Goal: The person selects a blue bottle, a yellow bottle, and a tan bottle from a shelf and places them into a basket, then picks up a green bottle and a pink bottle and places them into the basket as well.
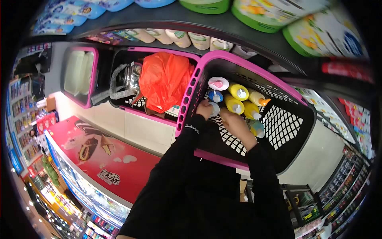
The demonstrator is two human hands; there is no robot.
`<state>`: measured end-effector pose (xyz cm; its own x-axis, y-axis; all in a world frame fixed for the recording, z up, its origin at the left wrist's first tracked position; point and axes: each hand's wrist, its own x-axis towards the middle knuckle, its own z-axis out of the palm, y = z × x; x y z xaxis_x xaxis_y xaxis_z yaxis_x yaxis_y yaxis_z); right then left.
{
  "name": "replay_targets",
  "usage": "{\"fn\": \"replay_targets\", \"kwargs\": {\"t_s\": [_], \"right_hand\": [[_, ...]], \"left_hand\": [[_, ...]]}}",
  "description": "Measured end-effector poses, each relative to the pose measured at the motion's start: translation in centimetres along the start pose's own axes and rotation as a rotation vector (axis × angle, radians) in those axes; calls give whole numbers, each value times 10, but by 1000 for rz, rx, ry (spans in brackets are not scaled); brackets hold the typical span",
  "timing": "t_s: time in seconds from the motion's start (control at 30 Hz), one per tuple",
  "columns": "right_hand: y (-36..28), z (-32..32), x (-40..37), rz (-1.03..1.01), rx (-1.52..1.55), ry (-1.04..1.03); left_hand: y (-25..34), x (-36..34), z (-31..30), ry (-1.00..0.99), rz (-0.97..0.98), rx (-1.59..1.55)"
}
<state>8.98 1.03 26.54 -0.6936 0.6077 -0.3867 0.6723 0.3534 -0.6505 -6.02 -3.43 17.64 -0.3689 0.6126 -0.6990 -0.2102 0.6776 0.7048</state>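
Both my hands reach down into a black basket (292,151) with a pink rim. My left hand (205,109) has its fingers closed at the side of a pale, translucent-topped bottle (214,109). Just right of it, my right hand (235,124) curls downward, its fingertips mostly hidden. Around them stand several yellow bottles (238,92) with white tops, a blue-topped bottle (215,95), a white bottle with a pink top (218,83) and a cream bottle with an orange cap (259,98). A greenish bottle (256,128) is partly behind my right wrist.
Left of this basket, another pink-rimmed basket holds a red plastic bag (165,79) and a clear wrapped item (129,77). A shelf edge (159,20) with large bottles hangs overhead. A red-topped freezer (105,159) stands at lower left.
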Motion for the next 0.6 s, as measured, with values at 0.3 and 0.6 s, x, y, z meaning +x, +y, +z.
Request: {"fn": "replay_targets", "kwargs": {"t_s": [0.3, 0.6], "right_hand": [[84, 48, 101, 114, 209, 310], [119, 52, 144, 74, 77, 51]], "left_hand": [[-24, 47, 26, 64, -219, -259], [-35, 79, 47, 167, 66, 115]]}}
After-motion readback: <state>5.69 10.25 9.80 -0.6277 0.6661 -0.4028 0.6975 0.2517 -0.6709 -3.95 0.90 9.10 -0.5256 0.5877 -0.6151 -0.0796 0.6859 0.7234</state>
